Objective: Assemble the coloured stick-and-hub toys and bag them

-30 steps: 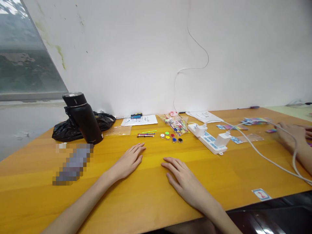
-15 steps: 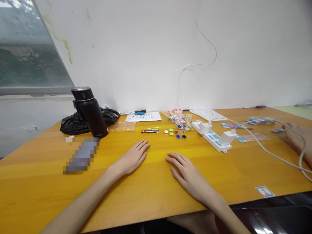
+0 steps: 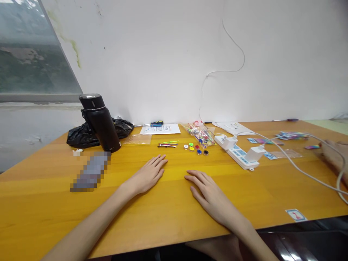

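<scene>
- Both palms lie face down on the counter (image 3: 152, 221), the left hand (image 3: 148, 175) reaching a little farther toward the wall than the right hand (image 3: 208, 194).
- The left fingers (image 3: 159, 165) are stretched out and slightly spread, with nothing in them; they slant forward and to the right.
- The right fingers (image 3: 194, 178) are loose and parted as well, holding nothing, and point inward to the left; a bare stretch of wood separates the two hands.
- Just past the left fingertips lies a small bunch of coloured sticks (image 3: 167, 145), a green one on the far side. Their long axis runs sideways, roughly along the wall, so it crosses the line of the left fingers. The left hand is plainly the nearer one.
- Right of the sticks and apart from them, six small coloured discs (image 3: 191, 149) sit in a loose cluster. They lie ahead of the right fingers, beyond the tips; which hand is closer to them I can't say for sure.
- Behind the discs rests a clear bag (image 3: 201, 135) of small parts, with a white power strip (image 3: 239, 156) to its right.
- Over at the far right, a co-worker's hand (image 3: 333, 156) is half cut off, beside bright little packets (image 3: 292, 135); I can't tell whether it grips anything.
</scene>
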Available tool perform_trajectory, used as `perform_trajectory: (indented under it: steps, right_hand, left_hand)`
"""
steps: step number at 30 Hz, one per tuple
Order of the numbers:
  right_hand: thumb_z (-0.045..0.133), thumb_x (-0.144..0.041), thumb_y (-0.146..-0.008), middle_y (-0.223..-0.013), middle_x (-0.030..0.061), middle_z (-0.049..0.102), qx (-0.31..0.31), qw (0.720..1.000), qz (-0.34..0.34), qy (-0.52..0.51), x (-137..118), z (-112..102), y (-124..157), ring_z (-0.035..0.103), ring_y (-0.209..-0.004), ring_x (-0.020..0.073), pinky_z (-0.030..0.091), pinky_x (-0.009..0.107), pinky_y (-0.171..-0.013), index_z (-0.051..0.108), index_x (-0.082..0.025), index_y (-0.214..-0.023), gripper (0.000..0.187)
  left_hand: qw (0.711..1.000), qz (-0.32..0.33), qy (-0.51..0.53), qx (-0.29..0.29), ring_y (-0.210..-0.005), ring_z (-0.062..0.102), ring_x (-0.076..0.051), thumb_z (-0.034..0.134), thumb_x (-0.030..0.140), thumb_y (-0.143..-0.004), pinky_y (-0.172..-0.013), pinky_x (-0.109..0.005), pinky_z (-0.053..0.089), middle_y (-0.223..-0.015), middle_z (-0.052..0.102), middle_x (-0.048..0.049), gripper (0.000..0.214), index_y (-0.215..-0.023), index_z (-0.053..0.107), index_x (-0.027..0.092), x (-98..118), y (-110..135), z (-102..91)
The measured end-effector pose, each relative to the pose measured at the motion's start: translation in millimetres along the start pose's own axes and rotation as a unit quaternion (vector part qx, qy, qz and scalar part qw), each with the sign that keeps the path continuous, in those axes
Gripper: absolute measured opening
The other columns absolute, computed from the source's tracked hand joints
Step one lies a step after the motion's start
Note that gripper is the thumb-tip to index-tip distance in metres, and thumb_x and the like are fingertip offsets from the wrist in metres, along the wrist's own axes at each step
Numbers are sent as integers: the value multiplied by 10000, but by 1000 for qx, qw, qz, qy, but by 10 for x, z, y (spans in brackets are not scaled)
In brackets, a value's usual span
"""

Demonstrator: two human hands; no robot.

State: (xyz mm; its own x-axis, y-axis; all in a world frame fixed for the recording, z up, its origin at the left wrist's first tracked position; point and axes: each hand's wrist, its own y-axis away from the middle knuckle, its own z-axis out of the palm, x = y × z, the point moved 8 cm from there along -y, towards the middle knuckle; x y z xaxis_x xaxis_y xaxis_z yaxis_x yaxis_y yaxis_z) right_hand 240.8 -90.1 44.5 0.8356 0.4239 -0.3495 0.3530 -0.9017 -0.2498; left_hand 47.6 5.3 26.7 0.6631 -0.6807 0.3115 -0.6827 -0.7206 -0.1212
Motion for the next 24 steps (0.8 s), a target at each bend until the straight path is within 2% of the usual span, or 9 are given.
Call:
perform_trajectory:
  steps: [3, 6, 10, 14, 19, 24]
  right_hand:
    - [441, -287, -1040, -1494, 46, 517, 4, 1000, -2, -3, -3, -9, 1, 457, -1398, 237, 403, 472, -1178, 546, -316, -1402, 378]
    - [435, -300, -1044, -1493, 46, 518, 2, 1000, 1, -5, 1, -13, 6, 456, -1398, 238, 395, 476, -1182, 546, -315, -1403, 376]
    - [421, -314, -1050, -1500, 44, 510, -1, 1000, 6, -10, 3, -12, 15, 454, -1398, 241, 389, 483, -1183, 551, -314, -1397, 370]
    - [428, -301, -1047, -1495, 40, 512, -1, 1000, 10, -10, -2, -15, 22, 449, -1397, 234, 386, 474, -1186, 553, -310, -1390, 365]
    - [437, -281, -1042, -1493, 41, 509, -1, 1000, 9, -8, -14, -21, 10, 448, -1395, 231, 393, 471, -1182, 546, -309, -1391, 367]
    - [433, -295, -1043, -1495, 46, 510, 5, 1000, 4, -4, -4, -11, -4, 461, -1389, 248, 415, 493, -1166, 540, -323, -1403, 377]
  left_hand:
    - [1000, -2, 11, 21, -1554, 251, -244, 289, 418, -1072, -1275, -484, 243, -1665, 321, -73, 509, -1532, 397, 230, -11, 2, -33]
    - [996, -13, 19, 80, -1531, 286, -249, 328, 417, -1062, -1260, -490, 280, -1640, 356, -79, 460, -1467, 460, 242, -72, -7, -125]
    - [989, -50, 14, 140, -1539, 246, -269, 323, 400, -1059, -1256, -515, 272, -1659, 298, -94, 422, -1384, 514, 210, -267, -57, -200]
    - [988, -71, 0, 134, -1549, 225, -276, 319, 417, -1054, -1260, -508, 264, -1688, 245, -81, 463, -1419, 495, 195, -420, -135, -149]
    - [991, -78, -14, 111, -1547, 225, -306, 321, 457, -1043, -1243, -549, 276, -1698, 238, -35, 536, -1518, 422, 230, -485, -195, -69]
    - [991, -77, -10, 113, -1523, 290, -315, 326, 462, -1039, -1234, -559, 274, -1670, 311, -68, 559, -1536, 410, 221, -507, -243, -70]
